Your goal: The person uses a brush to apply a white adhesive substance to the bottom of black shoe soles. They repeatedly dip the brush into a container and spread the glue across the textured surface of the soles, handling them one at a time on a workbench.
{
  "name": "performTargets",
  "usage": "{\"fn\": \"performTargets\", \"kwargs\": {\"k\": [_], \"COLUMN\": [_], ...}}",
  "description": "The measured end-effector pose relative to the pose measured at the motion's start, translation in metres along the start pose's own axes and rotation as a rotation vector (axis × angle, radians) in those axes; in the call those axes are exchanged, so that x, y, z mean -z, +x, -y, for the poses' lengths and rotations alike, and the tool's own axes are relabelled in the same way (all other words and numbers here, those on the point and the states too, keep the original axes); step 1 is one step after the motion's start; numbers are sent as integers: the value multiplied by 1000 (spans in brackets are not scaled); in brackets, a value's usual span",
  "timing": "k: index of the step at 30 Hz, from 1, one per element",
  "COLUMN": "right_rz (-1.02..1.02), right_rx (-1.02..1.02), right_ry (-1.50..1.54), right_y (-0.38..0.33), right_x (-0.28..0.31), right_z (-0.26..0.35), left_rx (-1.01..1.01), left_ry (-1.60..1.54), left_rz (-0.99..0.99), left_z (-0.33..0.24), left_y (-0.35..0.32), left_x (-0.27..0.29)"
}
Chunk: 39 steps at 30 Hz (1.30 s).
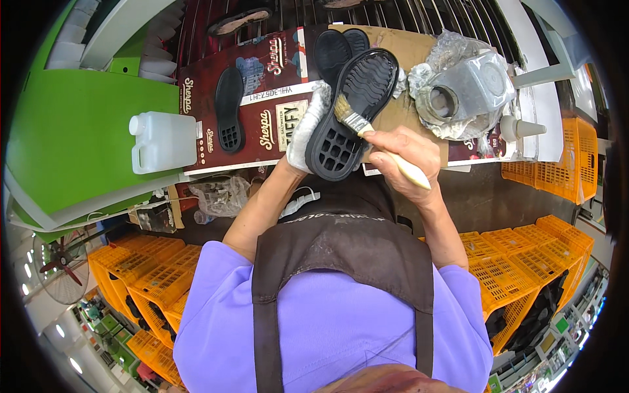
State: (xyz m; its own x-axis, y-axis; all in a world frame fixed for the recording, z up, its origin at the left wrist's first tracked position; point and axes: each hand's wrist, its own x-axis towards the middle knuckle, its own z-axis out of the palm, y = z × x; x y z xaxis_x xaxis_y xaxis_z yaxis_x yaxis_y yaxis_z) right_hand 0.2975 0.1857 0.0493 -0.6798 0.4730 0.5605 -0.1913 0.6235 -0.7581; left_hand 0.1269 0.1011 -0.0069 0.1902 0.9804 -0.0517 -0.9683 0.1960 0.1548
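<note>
My left hand (308, 128), in a white glove, holds a black shoe sole (367, 82) from its left side. The sole's tread faces up, with a square grid of hollows at its nearer end. A paintbrush (343, 110) with pale bristles and a cream handle is pinched in my right hand (409, 157), which is bare. The bristles touch the middle of the sole. Just beyond it lie other black soles (331, 52), partly covered by the held one. A single black sole (229, 108) rests to the left on dark red printed cardboard (262, 137).
A white plastic jug (164, 143) stands left by a green panel (85, 111). At right, a clear container (485, 82) lies tilted in crumpled, white-smeared plastic, near a nozzle bottle (517, 128). Metal rollers (393, 13) run along the back. Orange crates (517, 262) stack on both sides.
</note>
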Motion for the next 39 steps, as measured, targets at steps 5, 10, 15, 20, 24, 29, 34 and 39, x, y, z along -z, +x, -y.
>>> {"fn": "performTargets", "kwargs": {"k": [5,10,15,20,24,29,34,39], "right_rz": [30,67,97,152,161,193,300,338], "right_rx": [-4,12,55,48,46,62,83,64], "right_ry": [26,45,38,92,110,147,191,213], "right_y": [-2,-2,-1,3,3,6,14,15], "right_x": [-4,-8,-12,-9,-11,-9,-1,1], "right_z": [4,10,16,24,27,29,28,24], "left_rx": [-138,-216,-179,-86,-31,-1,95,255], "left_ry": [163,155,68,10,-20,-56,16,24], "left_rz": [-79,-118,-109,-250,-229,-261,-264,-322], "left_z": [2,5,1,-2,-4,-4,-6,-8], "left_y": [1,2,-1,-2,-4,-6,-9,-8], "left_x": [1,-9,-6,-14,-11,-14,-5,-11]}}
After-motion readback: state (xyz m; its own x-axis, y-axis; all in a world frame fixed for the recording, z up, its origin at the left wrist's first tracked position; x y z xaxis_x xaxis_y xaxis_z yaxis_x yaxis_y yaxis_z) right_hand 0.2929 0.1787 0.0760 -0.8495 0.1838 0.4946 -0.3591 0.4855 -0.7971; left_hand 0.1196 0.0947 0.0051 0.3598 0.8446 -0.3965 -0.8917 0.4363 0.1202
